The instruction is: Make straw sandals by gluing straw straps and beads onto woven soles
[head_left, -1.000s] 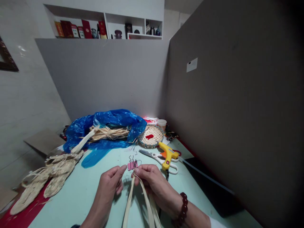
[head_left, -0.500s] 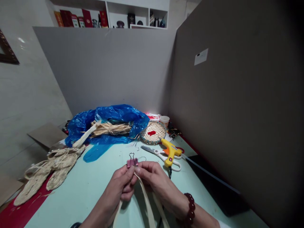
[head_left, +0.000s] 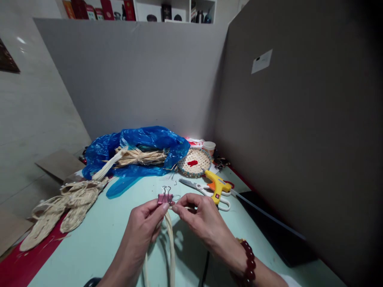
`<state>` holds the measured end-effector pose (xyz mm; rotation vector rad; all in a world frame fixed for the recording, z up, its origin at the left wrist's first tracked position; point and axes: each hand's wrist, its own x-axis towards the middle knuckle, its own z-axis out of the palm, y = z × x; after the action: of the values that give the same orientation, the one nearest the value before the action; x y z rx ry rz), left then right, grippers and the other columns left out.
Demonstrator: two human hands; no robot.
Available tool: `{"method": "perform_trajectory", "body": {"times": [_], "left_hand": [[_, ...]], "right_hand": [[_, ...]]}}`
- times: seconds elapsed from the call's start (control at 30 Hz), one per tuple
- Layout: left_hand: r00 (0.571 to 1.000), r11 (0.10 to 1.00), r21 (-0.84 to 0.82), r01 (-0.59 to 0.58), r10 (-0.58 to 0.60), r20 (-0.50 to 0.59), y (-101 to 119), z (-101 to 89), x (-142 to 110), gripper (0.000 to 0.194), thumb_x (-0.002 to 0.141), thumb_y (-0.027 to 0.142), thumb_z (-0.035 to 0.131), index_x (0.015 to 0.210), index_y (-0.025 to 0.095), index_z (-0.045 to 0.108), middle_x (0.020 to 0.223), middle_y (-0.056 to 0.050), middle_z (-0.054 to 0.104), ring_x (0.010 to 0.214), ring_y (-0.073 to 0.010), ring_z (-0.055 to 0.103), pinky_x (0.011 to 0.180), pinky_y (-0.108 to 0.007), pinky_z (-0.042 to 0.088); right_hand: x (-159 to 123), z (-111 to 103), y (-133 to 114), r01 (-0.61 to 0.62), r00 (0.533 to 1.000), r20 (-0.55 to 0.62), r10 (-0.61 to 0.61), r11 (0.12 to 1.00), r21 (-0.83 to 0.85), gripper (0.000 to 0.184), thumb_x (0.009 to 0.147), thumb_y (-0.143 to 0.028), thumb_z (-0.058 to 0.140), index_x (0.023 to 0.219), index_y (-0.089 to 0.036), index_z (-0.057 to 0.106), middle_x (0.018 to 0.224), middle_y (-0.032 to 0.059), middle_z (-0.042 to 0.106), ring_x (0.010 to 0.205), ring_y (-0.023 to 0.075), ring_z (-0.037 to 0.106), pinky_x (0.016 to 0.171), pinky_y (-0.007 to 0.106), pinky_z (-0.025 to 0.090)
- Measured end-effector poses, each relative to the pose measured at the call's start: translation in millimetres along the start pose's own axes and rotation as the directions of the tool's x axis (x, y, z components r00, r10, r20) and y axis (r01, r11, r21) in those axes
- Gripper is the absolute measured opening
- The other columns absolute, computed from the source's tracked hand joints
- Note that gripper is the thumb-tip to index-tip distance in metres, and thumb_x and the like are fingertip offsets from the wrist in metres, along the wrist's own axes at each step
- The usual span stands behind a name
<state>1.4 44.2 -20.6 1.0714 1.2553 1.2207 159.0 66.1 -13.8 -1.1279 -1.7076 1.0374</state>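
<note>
A pink binder clip (head_left: 165, 199) with raised wire handles sits at the fingertips of my left hand (head_left: 140, 225), which is closed around its lower edge. Pale, flat plant-fibre strips (head_left: 171, 247) hang from just below the clip toward the near edge. Close beside it, my right hand (head_left: 205, 217) is closed in a pinch on one of these strips; its thumb and forefinger are just right of the clip. The pinched part is mostly hidden by the fingers. A dark red bead bracelet (head_left: 249, 261) circles the right wrist.
Beyond my right hand lie a yellow glue gun (head_left: 218, 185) and white-handled scissors (head_left: 206, 191). Farther back are a woven round tray (head_left: 199, 167), a paper cup (head_left: 209, 146) and a blue plastic bag (head_left: 149, 137) with a fibre bundle (head_left: 140, 157). Woven sandals (head_left: 68, 205) lie left.
My right hand has shifted slightly right, apart from the left fingers, with a strip in its pinch. The hanging strips have drawn together below the clip. The view has tilted down a little.
</note>
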Motion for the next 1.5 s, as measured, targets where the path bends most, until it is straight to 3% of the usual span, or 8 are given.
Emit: {"method": "perform_trajectory", "body": {"times": [0.27, 0.43, 0.63, 0.7, 0.8, 0.93, 1.2, 1.5], "left_hand": [[0.982, 0.989, 0.113, -0.093, 0.109, -0.152, -5.6, 5.9, 1.5, 0.028, 0.076, 0.041, 0.073, 0.065, 0.017, 0.063, 0.056, 0.007, 0.051, 0.056, -0.0114, 0.048, 0.053, -0.025, 0.036], [0.986, 0.998, -0.052, -0.021, 0.012, -0.167, -11.5, 6.2, -0.3, 0.031, 0.066, 0.046, 0.079, 0.078, 0.017, 0.073, 0.074, 0.000, 0.070, 0.075, -0.0176, 0.061, 0.066, -0.026, 0.046], [0.982, 0.972, -0.210, 0.103, -0.133, -0.137, -10.2, 6.6, -3.1, 0.038, 0.062, 0.047, 0.082, 0.083, 0.016, 0.075, 0.068, -0.001, 0.069, 0.063, -0.0135, 0.060, 0.058, -0.021, 0.047], [0.982, 0.969, -0.225, 0.102, -0.134, -0.134, -10.9, 6.1, -1.3, 0.041, 0.062, 0.048, 0.083, 0.086, 0.016, 0.074, 0.060, 0.002, 0.062, 0.054, -0.0097, 0.053, 0.048, -0.017, 0.040], [0.981, 0.971, -0.226, 0.073, -0.111, -0.161, -11.1, 6.3, 1.2, 0.042, 0.065, 0.051, 0.081, 0.089, 0.018, 0.070, 0.055, 0.008, 0.051, 0.044, -0.0043, 0.037, 0.040, -0.013, 0.026], [0.982, 0.968, -0.231, 0.095, -0.130, -0.141, -8.4, 8.5, -0.6, 0.043, 0.069, 0.054, 0.077, 0.094, 0.019, 0.068, 0.056, 0.009, 0.044, 0.046, -0.0048, 0.038, 0.043, -0.013, 0.031], [0.980, 0.964, -0.220, 0.146, -0.172, -0.104, -2.9, 13.5, -9.0, 0.056, 0.057, 0.061, 0.082, 0.095, 0.022, 0.069, 0.053, 0.010, 0.042, 0.048, -0.0063, 0.036, 0.045, -0.014, 0.032], [0.974, 0.964, -0.195, 0.180, -0.202, -0.103, 3.4, 15.3, -13.2, 0.053, 0.065, 0.061, 0.077, 0.102, 0.026, 0.067, 0.053, 0.010, 0.039, 0.046, -0.0049, 0.033, 0.043, -0.011, 0.025]], "right_hand": [[-16.0, 15.4, 1.2, 0.263, 0.957, -0.069, -0.281, 0.944, -0.198, 0.017, 0.093, -0.023, 0.056, 0.081, -0.016, 0.067, 0.078, 0.0038, 0.066, 0.071, 0.0155, 0.059, 0.066, 0.027, 0.041], [-27.2, 27.4, 10.2, 0.558, 0.749, 0.028, -0.662, 0.607, -0.566, 0.026, 0.099, -0.014, 0.042, 0.088, -0.012, 0.065, 0.074, 0.0071, 0.062, 0.065, 0.0188, 0.055, 0.054, 0.030, 0.037], [-27.7, 32.1, 10.6, 0.678, 0.582, 0.225, -0.782, 0.312, -0.665, 0.035, 0.096, -0.005, 0.034, 0.082, -0.009, 0.066, 0.071, 0.0093, 0.061, 0.064, 0.0213, 0.049, 0.053, 0.034, 0.037], [-27.5, 31.1, 7.2, 0.662, 0.608, 0.208, -0.767, 0.344, -0.666, 0.030, 0.095, -0.009, 0.040, 0.081, -0.011, 0.066, 0.072, 0.0084, 0.062, 0.065, 0.0214, 0.048, 0.055, 0.036, 0.036], [-25.7, 24.7, 1.7, 0.561, 0.771, 0.051, -0.635, 0.638, -0.528, 0.021, 0.094, -0.018, 0.050, 0.080, -0.016, 0.065, 0.076, 0.0052, 0.063, 0.071, 0.0201, 0.052, 0.066, 0.036, 0.040], [-18.0, 13.6, 0.6, 0.185, 0.981, -0.036, -0.190, 0.977, -0.104, 0.010, 0.093, -0.026, 0.058, 0.092, -0.019, 0.065, 0.092, 0.0038, 0.067, 0.090, 0.0197, 0.060, 0.080, 0.034, 0.043], [-4.9, 13.8, 4.8, -0.082, 0.996, 0.063, 0.059, 0.883, 0.463, 0.034, 0.082, -0.036, 0.070, 0.107, -0.018, 0.055, 0.082, -0.0005, 0.063, 0.073, 0.0143, 0.059, 0.067, 0.026, 0.044], [10.3, -18.0, -2.5, 0.019, 1.000, -0.028, -0.007, 0.880, 0.475, 0.017, 0.086, -0.035, 0.065, 0.086, -0.018, 0.065, 0.085, -0.0004, 0.062, 0.081, 0.0127, 0.056, 0.077, 0.024, 0.044]]}}
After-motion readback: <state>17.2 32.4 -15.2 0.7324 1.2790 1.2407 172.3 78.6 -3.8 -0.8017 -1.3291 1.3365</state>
